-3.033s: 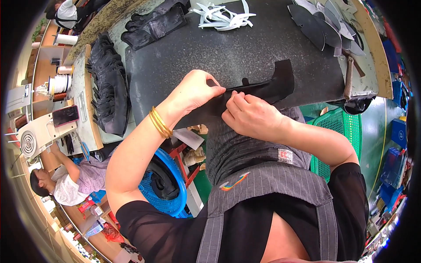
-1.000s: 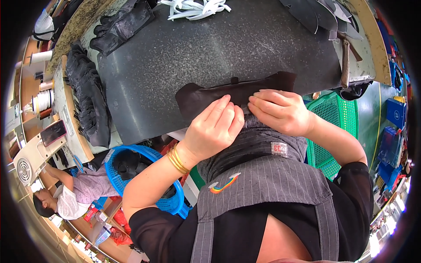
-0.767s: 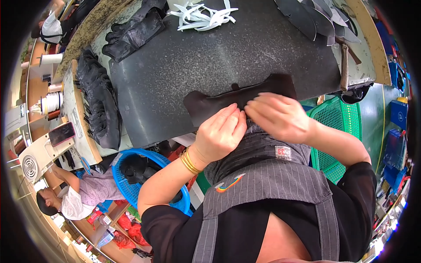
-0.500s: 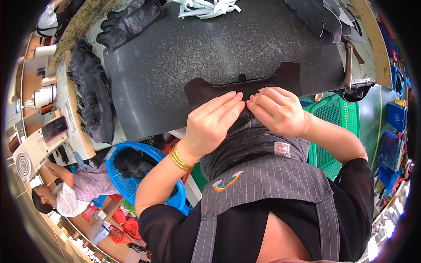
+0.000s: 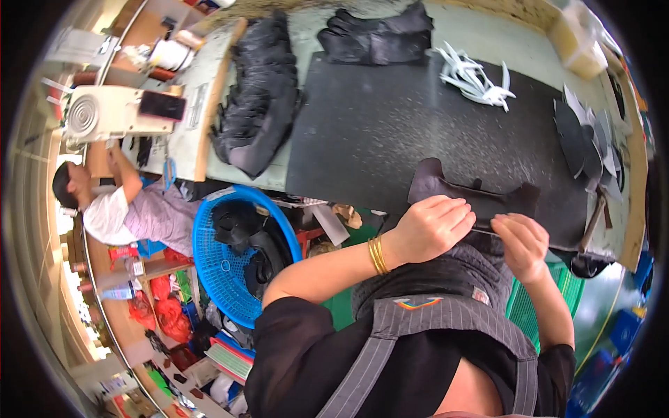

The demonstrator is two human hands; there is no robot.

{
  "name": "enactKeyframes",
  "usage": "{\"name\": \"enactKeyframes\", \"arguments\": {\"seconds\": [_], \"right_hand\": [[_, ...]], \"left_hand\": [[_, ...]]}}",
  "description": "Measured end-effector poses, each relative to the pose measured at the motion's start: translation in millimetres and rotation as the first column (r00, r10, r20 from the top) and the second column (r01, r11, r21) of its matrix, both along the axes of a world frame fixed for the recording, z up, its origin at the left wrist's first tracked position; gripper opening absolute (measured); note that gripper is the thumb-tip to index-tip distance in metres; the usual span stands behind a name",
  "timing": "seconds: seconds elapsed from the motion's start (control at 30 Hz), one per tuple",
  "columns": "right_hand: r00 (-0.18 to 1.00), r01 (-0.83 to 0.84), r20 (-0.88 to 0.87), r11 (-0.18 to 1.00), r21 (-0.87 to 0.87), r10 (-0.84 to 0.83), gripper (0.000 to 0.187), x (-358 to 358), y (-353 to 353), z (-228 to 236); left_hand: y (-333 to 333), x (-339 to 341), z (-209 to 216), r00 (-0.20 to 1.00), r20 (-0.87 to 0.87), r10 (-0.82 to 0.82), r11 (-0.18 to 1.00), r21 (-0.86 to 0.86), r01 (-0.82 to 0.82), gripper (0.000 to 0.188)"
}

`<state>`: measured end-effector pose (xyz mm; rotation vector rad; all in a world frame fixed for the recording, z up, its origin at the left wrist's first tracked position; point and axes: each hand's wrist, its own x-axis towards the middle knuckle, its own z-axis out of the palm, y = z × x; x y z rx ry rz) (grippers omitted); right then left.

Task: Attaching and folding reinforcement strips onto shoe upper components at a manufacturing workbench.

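Observation:
A dark brown, leather-like cut piece with flared ends and a small tab lies at the near edge of the black work mat. My left hand, its wrist in gold bangles, pinches the piece's near edge with fingers pressed together. A short gap away, my right hand grips the same edge between thumb and fingers. Both thumbs are mostly hidden. Between the hands the edge looks folded or raised in a thin line.
White strips lie on the mat's far side. Stacked black pieces and a black bundle rest beyond its left. Dark scraps lie at right. A blue basket holds black pieces; a green basket stands below. Another person sits left.
The view has swung left, bringing the blue basket and stacked pieces further in. My hands stay on the piece's near edge, with a slightly wider gap between them.

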<state>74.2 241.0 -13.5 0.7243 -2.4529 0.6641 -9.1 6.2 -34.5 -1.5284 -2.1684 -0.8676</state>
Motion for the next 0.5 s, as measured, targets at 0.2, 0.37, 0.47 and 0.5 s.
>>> {"name": "enactKeyframes", "arguments": {"seconds": [0.2, 0.37, 0.47, 0.5], "right_hand": [[0.931, 0.326, -0.146, 0.942, -0.073, -0.334, 0.019, -34.1, 7.6, 42.3], [0.951, 0.304, 0.082, 0.950, -0.074, -0.298, 0.017, -57.9, 5.8, 18.6], [0.936, 0.327, 0.171, 0.939, -0.103, -0.307, 0.015, -89.3, -2.4, 22.8], [0.940, 0.299, 0.209, 0.945, -0.132, -0.268, 0.015, -102.8, -7.0, 24.3]], "left_hand": [[-105.7, -79.0, 54.8, 0.664, -0.236, 0.710, 0.704, 0.237, -0.669, 0.016], [-154.4, -144.6, 19.3, 0.605, -0.276, 0.747, 0.600, -0.112, -0.792, 0.057], [-99.4, -189.6, 26.0, 0.858, -0.153, 0.491, 0.827, -0.229, -0.514, 0.062], [-86.1, -211.7, 23.5, 0.862, -0.209, 0.462, 0.828, -0.247, -0.504, 0.065]]}}
